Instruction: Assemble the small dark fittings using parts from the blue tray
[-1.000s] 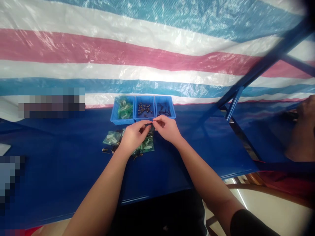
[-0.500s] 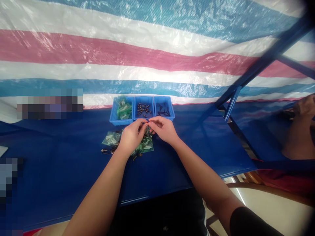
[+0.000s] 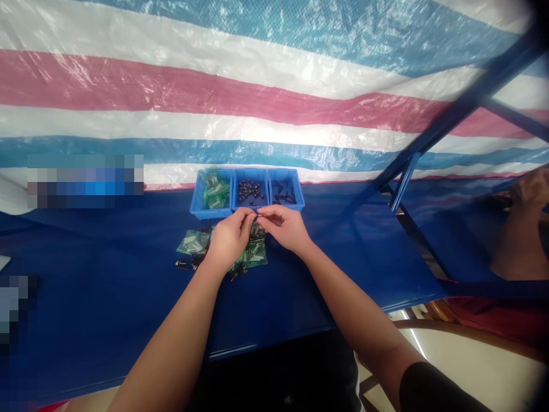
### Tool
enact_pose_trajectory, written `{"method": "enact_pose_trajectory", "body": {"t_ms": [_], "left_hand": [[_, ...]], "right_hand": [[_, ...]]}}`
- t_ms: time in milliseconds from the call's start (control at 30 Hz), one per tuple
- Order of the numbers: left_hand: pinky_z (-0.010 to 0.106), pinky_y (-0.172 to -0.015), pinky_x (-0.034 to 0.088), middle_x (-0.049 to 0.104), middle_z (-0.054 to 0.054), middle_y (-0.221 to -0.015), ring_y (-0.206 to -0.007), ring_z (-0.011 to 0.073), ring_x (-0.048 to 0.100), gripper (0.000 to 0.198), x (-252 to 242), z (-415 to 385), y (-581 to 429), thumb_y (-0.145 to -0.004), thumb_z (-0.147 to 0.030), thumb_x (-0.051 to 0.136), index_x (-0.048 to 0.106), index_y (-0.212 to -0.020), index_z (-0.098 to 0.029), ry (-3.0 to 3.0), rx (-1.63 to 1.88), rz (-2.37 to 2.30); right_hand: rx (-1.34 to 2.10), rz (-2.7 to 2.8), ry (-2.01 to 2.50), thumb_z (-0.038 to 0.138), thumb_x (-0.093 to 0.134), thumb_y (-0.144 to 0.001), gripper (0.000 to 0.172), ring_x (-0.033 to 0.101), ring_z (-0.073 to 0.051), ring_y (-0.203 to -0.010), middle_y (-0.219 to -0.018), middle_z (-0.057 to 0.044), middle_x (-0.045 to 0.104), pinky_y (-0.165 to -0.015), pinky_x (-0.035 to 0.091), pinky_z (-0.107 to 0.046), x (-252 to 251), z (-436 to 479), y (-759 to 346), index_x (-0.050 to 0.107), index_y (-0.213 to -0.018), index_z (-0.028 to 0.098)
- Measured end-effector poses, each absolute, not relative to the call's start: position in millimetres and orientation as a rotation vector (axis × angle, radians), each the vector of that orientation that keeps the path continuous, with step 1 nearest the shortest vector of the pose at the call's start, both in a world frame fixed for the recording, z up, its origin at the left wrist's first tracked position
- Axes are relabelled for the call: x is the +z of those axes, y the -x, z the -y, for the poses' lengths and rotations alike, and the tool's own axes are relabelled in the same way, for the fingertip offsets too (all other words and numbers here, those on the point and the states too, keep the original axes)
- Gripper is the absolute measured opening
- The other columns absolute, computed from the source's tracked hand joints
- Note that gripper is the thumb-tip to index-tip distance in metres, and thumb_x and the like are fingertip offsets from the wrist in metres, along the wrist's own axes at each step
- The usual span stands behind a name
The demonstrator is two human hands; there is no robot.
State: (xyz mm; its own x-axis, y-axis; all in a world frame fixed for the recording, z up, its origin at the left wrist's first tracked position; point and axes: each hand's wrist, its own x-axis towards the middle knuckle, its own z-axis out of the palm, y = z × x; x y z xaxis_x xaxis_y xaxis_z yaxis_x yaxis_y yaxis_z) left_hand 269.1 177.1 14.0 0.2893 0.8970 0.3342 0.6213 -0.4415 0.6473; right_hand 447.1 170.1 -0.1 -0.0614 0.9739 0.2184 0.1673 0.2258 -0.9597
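Note:
My left hand and my right hand meet fingertip to fingertip above a pile of small parts. Both are closed in a pinch around something tiny; a small metallic glint shows between them, too small to name. Under the hands lie green-tinted plastic bags with pale pieces inside, among loose dark screws. Another such bag rests left of my left hand, with a loose screw beside it. Much of the pile is hidden by my hands.
Three blue bins stand behind my hands: the left bin holds green bags, the middle bin brass-and-dark fittings, the right bin dark screws. A blue metal frame rises at right. Another person's arm is at the far right.
My fingertips have shifted slightly, and a small metallic glint now shows between them. My right hand sits a touch lower. The bins and bags stay where they were.

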Motion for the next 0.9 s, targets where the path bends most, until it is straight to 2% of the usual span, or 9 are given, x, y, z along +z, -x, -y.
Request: {"method": "enact_pose_trajectory", "body": {"t_ms": [200, 333, 700, 900], "left_hand": [[0.023, -0.058, 0.041, 0.062, -0.001, -0.071, -0.058, 0.0132, 0.056, 0.031, 16.3, -174.8, -271.0, -0.099, -0.045, 0.049, 0.062, -0.116, -0.021, -2.142, 1.004, -1.349], [0.021, -0.059, 0.041, 0.058, -0.003, -0.067, -0.057, 0.0113, 0.052, 0.027, 14.5, -175.6, -271.2, -0.098, -0.042, 0.052, 0.063, -0.112, -0.022, -2.159, 1.050, -1.331], [0.023, -0.063, 0.043, 0.068, 0.001, -0.079, -0.062, 0.0136, 0.058, 0.030, 15.2, -175.5, -269.3, -0.100, -0.043, 0.047, 0.065, -0.111, -0.022, -2.149, 1.020, -1.342], [0.022, -0.057, 0.038, 0.061, -0.003, -0.068, -0.055, 0.0119, 0.053, 0.027, 14.4, -175.6, -270.1, -0.100, -0.042, 0.049, 0.065, -0.111, -0.022, -2.155, 1.001, -1.378]], "right_hand": [[1.001, 1.430, 1.167, 0.041, 0.067, -0.086, 0.028, 0.073, -0.017, -0.084, -0.100, -0.004, 0.075, -0.078, 0.062, -0.033, 1.7, -171.0, -448.2, 0.070, -0.108, 0.023], [1.039, 1.398, 1.123, 0.040, 0.067, -0.086, 0.027, 0.074, -0.017, -0.081, -0.097, -0.004, 0.075, -0.074, 0.062, -0.032, 3.3, -171.3, -448.7, 0.070, -0.107, 0.023], [0.987, 1.433, 1.121, 0.040, 0.069, -0.084, 0.028, 0.071, -0.016, -0.079, -0.098, -0.004, 0.075, -0.074, 0.061, -0.031, 2.2, -170.7, -448.3, 0.071, -0.105, 0.022], [0.978, 1.407, 1.077, 0.038, 0.072, -0.083, 0.026, 0.071, -0.016, -0.078, -0.093, -0.005, 0.075, -0.072, 0.060, -0.031, -0.4, -171.7, -448.0, 0.073, -0.103, 0.021]]}}
